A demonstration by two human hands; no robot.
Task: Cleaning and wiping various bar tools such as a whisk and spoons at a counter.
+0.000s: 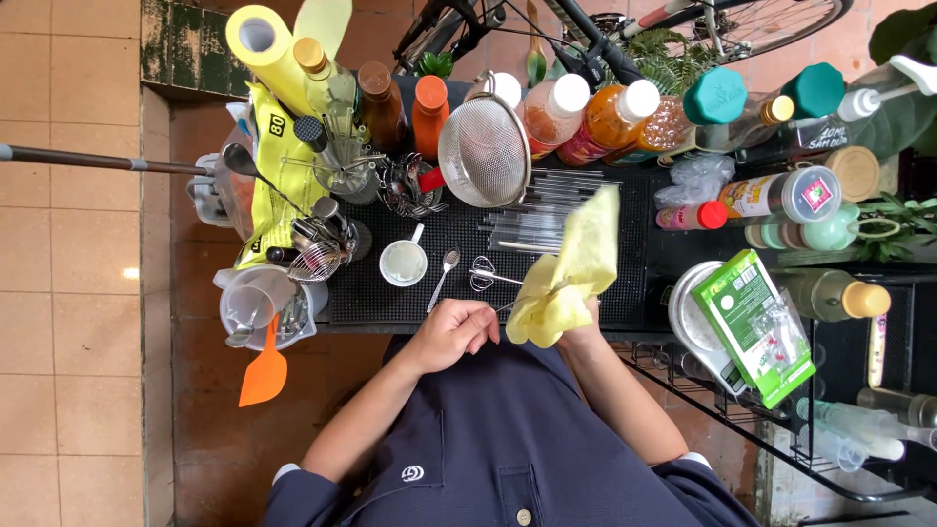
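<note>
Spreading across most of the view is a dark counter (634, 283) covered by a black rubber mat, crowded along its far edge and left bare only near the person. A row of capped bottles (595, 122) in orange, brown and clear stands along that far edge, upright and shoulder to shoulder, likely so each can be picked by its cap. At the right edge a green carton (756, 327) lies tilted across a round lidded tub. At the left edge a clear measuring jug (259, 303) holds an orange spatula (264, 376) whose blade hangs off the counter side. A metal strainer (483, 151) leans against the bottles, its mesh bowl facing out.

The yellow cloth (566, 278) is at the near edge of the counter, right of centre, bunched and lifted off the mat. The right hand (578, 327) is mostly hidden beneath it, closed around the lower folds as far as can be seen, which keeps the cloth gathered. The left hand (451, 332) rests at the near edge just beside it, fingers curled loosely inward; whether it grips the thin metal piece at its fingertips I cannot tell.

Smaller things lie on the mat beyond the hands: a small white cup (403, 263), a spoon (444, 275) and a wire whisk head (483, 275), laid flat side by side.
</note>
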